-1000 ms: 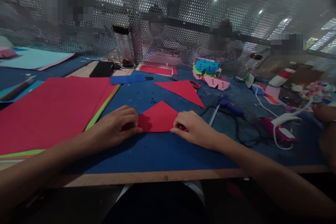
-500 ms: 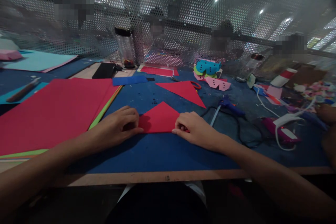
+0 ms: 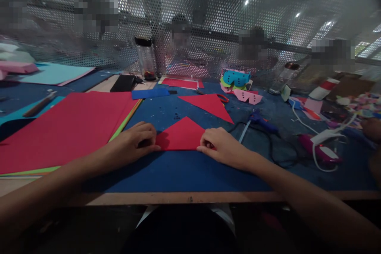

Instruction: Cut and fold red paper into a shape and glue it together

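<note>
Only the viewpoint has shifted slightly; left hand [image 3: 139, 139] and right hand [image 3: 220, 144] keep their grip pinched on the near red triangle [image 3: 182, 135] (apex pointing away).

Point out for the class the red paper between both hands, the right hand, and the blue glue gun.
Red paper [image 3: 181, 137]: head view, middle of its face.
Right hand [image 3: 222, 145]: head view, back of the hand.
Blue glue gun [image 3: 264, 123]: head view, its body.

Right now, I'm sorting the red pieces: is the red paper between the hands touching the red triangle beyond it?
Apart: the head view shows blue tabletop between the near red paper and the red triangle.
</note>
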Demonstrator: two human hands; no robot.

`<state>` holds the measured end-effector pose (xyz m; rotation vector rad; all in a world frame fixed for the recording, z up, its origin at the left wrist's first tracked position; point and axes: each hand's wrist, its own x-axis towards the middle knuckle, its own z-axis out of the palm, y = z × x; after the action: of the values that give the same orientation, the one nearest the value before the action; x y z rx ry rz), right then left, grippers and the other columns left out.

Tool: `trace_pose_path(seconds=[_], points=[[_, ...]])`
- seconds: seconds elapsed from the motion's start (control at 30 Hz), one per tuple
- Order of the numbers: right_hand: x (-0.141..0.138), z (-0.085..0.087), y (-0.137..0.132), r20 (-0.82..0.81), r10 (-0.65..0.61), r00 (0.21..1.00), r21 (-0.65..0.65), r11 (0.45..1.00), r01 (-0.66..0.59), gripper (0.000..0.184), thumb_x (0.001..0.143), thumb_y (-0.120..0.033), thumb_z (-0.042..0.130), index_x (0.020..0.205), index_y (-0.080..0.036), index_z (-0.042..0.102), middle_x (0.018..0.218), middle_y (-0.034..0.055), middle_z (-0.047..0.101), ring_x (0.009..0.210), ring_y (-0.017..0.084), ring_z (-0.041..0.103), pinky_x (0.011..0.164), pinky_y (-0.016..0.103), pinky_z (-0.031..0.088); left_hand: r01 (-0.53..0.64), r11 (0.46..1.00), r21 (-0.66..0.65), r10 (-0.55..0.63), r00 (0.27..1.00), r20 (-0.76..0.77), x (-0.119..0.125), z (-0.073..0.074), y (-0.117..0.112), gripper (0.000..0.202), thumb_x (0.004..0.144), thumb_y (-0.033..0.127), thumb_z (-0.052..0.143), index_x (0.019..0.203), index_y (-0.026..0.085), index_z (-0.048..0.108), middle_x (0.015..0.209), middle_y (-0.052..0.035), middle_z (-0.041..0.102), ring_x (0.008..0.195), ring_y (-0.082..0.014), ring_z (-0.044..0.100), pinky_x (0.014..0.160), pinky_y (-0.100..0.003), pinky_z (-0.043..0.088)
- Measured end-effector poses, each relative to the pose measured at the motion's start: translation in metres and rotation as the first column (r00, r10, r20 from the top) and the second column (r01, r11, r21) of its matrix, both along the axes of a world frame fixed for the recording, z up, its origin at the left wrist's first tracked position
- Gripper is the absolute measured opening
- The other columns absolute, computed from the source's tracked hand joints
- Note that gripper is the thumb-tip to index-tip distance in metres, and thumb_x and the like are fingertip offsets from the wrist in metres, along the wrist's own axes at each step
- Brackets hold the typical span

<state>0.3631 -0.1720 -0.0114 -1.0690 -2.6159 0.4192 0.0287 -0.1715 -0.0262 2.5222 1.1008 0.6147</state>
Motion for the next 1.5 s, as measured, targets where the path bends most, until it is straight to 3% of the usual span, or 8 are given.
trace_pose_path(seconds=[0.73, 1.1, 1.33, 1.5], points=[[0.002, 0.005, -0.001, 0.036, -0.024, 0.999, -0.011, 1.000, 0.024, 0.025, 0.101, -0.038, 0.062, 0.084, -0.020, 0.061, 0.088, 0.0015, 0.067, 0.082, 0.017, 0.057, 0.080, 0.033, 0.034, -0.097, 0.994, -0.048, 0.096, 0.995, -0.020, -0.009, 0.002, -0.007, 0.033, 0.099, 0.050, 0.061, 0.081, 0.022, 0.063, 0.104, -0.0052, 0.063, 0.105, -0.0235, 0.059, 0.094, -0.040, 0.050], [0.007, 0.009, 0.001, 0.042, -0.024, 0.999, -0.068, 0.997, 0.026, 0.024, 0.101, -0.038, 0.063, 0.085, -0.020, 0.063, 0.087, 0.0000, 0.068, 0.082, 0.015, 0.060, 0.083, 0.034, 0.035, -0.071, 0.997, -0.023, 0.071, 0.997, -0.018, -0.012, 0.003, -0.008, 0.030, 0.100, 0.045, 0.061, 0.081, 0.022, 0.063, 0.102, -0.0064, 0.064, 0.100, -0.0226, 0.059, 0.086, -0.037, 0.053], [0.010, 0.010, 0.004, 0.028, -0.016, 0.999, -0.094, 0.995, 0.019, 0.024, 0.101, -0.039, 0.063, 0.087, -0.020, 0.065, 0.086, -0.0005, 0.069, 0.082, 0.015, 0.062, 0.083, 0.034, 0.033, -0.072, 0.997, -0.021, 0.071, 0.996, -0.063, -0.012, 0.003, -0.007, 0.032, 0.101, 0.046, 0.059, 0.081, 0.022, 0.062, 0.102, -0.0057, 0.062, 0.102, -0.0254, 0.058, 0.089, -0.041, 0.052], [0.009, 0.007, 0.004, 0.016, 0.001, 1.000, -0.042, 0.999, -0.001, 0.023, 0.101, -0.038, 0.065, 0.087, -0.019, 0.064, 0.086, -0.0004, 0.069, 0.083, 0.015, 0.061, 0.082, 0.032, 0.032, -0.069, 0.998, 0.006, 0.069, 0.994, -0.089, -0.013, 0.006, -0.006, 0.031, 0.103, 0.043, 0.057, 0.081, 0.021, 0.060, 0.102, -0.0053, 0.062, 0.101, -0.0240, 0.058, 0.087, -0.040, 0.052]])
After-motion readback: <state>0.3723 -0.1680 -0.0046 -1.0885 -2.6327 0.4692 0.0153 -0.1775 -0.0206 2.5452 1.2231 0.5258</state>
